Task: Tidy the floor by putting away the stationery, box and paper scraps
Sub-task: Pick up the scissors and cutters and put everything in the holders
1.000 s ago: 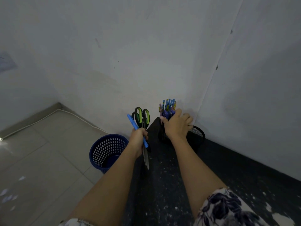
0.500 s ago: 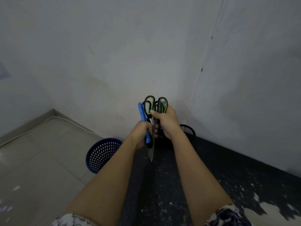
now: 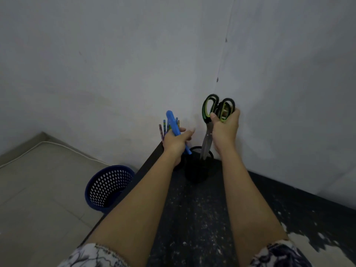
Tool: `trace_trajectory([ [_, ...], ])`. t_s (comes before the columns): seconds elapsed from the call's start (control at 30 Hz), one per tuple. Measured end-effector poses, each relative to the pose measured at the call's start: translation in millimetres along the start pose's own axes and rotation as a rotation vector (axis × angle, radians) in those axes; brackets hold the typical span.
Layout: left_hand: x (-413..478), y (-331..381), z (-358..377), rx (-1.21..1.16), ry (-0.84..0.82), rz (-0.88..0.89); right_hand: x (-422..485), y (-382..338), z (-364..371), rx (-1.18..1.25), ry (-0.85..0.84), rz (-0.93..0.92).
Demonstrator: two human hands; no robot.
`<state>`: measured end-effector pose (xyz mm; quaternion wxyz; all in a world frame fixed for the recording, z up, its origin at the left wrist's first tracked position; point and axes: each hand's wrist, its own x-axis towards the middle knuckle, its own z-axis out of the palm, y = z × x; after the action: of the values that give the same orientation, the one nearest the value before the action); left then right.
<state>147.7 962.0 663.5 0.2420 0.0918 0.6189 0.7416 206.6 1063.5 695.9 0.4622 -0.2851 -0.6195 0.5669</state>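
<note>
Presently, stowing stationery: right hand [image 3: 224, 130] grips scissors [image 3: 207, 137] by the handles, tips down at the cup [image 3: 196, 170] mouth, left hand [image 3: 174, 142] holds a pen [image 3: 172, 121]; next, probably lower the blades straight in.

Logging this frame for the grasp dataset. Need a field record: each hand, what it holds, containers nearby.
left hand: holds blue pen, tip end up
right hand: grips scissors by the green-black handles
scissors pose: closed, blades pointing down, tips at mouth of black mesh cup
cup location: on black speckled surface, in wall corner
coloured pencils: upright behind left hand; their holder is hidden
blue perforated basket: on tiled floor, left of surface
</note>
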Motion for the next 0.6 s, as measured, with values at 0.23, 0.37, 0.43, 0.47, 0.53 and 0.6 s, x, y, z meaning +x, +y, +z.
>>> trace_trajectory([
  [0.23,-3.2,-33.2,24.2,0.206,-0.086,0.025,-11.4,51.1,-7.7,-0.181,-0.126,0.174],
  [0.37,0.6,-35.1,28.2,0.173,-0.121,0.065,-11.8,64.4,-14.6,-0.175,-0.203,0.241],
  [0.43,2.9,-32.9,29.4,0.153,-0.119,0.102,-9.8,65.6,-16.1,-0.164,-0.212,0.259],
  [0.47,4.3,-32.0,30.1,0.151,-0.12,0.115,-8.7,66.1,-16.9,-0.164,-0.205,0.272],
  [0.53,5.4,-29.8,31.4,0.149,-0.133,0.099,-7.4,67.1,-18.9,-0.167,-0.201,0.302],
  [0.6,7.4,-29.6,32.4,0.196,-0.129,0.088,-7.0,68.6,-20.6,-0.168,-0.208,0.321],
])
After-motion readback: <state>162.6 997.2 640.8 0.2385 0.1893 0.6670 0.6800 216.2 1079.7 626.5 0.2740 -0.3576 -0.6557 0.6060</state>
